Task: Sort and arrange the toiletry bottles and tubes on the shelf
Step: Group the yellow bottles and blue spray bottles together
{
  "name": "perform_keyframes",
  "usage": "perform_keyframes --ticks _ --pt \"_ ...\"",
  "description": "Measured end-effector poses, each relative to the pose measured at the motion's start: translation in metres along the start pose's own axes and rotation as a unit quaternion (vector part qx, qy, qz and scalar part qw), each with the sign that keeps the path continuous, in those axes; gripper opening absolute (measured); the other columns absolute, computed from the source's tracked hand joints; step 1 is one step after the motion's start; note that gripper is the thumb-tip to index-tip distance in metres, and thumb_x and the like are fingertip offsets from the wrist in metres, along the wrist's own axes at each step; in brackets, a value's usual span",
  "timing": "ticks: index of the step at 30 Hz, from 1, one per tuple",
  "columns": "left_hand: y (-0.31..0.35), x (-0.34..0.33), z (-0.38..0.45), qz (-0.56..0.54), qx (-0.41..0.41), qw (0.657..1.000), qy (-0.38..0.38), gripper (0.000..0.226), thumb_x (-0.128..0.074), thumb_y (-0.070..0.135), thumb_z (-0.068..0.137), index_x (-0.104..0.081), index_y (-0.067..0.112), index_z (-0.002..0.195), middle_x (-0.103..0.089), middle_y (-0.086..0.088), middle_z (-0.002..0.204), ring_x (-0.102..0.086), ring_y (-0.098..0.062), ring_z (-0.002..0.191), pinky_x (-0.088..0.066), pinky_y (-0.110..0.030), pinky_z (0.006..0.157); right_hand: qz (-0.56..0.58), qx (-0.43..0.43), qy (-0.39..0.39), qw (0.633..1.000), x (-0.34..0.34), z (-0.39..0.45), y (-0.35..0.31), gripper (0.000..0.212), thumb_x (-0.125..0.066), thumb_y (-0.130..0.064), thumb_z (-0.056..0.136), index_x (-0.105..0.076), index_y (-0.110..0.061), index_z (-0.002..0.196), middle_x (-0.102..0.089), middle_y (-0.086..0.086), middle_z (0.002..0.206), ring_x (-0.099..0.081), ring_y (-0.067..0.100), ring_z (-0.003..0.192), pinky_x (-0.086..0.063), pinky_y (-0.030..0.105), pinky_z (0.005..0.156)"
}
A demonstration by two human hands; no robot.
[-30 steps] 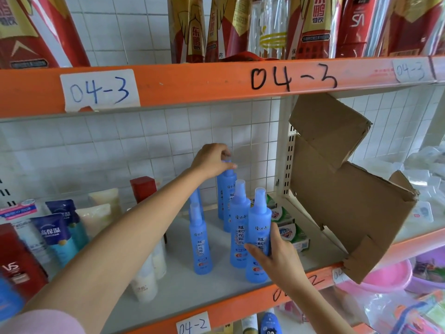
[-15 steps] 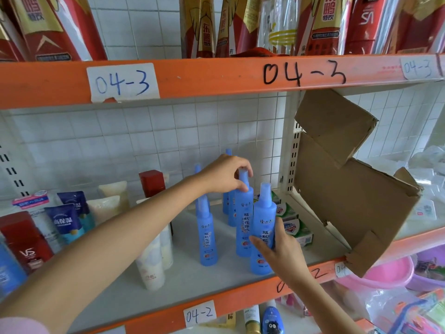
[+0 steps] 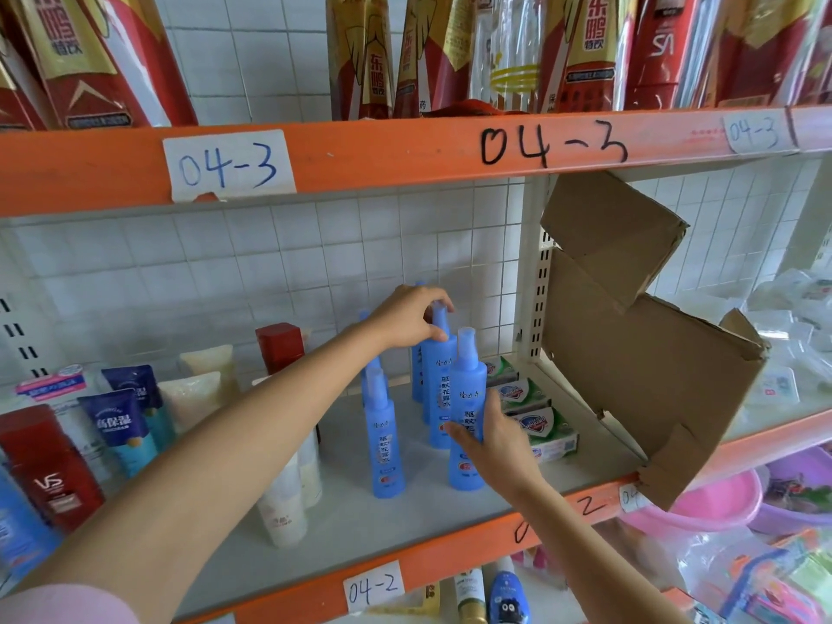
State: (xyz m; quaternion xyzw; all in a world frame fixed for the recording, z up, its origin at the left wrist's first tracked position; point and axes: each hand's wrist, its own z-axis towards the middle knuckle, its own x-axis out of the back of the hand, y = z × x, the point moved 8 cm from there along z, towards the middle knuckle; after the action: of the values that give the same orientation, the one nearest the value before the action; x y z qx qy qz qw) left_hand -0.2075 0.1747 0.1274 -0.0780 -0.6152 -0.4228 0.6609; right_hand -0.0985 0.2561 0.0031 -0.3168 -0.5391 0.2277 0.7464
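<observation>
On the shelf [image 3: 432, 515] the blue spray bottles stand upright, long axes vertical, nozzles up. Your right hand [image 3: 497, 443] wraps its fingers round the front bottle [image 3: 468, 398] at mid-body. Behind it, your left hand [image 3: 407, 315] pinches the cap of the taller bottle [image 3: 439, 389] between fingertips.

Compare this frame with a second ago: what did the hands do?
The left hand left the rear bottle's cap and now grips the cap of the second blue spray bottle, nearer the front. The right hand kept holding the front blue bottle. The tubes stayed put.
</observation>
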Motion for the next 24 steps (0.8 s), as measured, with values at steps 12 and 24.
perform_keyframes --ticks 12,24 --pt "-0.01 0.025 -0.005 -0.101 0.026 0.994 0.029 0.032 -0.057 -0.002 0.086 -0.061 0.011 0.116 -0.068 -0.01 0.101 -0.064 -0.01 0.082 -0.056 -0.026 0.076 -0.029 -0.003 -0.03 0.999 -0.011 0.018 -0.008 0.044 -0.052 -0.034 0.093 -0.032 -0.007 0.122 -0.063 0.012 0.112 -0.064 0.029 0.097 -0.048 0.036 0.077" --pt "-0.057 0.032 -0.063 0.048 0.059 0.995 -0.07 0.036 -0.069 0.018 0.082 -0.061 0.015 0.117 -0.062 0.001 0.109 -0.061 -0.012 0.097 -0.046 -0.027 0.094 -0.017 0.075 0.066 0.995 -0.001 -0.027 -0.038 0.042 -0.062 -0.034 0.086 -0.04 -0.01 0.113 -0.047 0.0 0.108 -0.049 0.015 0.083 -0.045 0.033 0.071"
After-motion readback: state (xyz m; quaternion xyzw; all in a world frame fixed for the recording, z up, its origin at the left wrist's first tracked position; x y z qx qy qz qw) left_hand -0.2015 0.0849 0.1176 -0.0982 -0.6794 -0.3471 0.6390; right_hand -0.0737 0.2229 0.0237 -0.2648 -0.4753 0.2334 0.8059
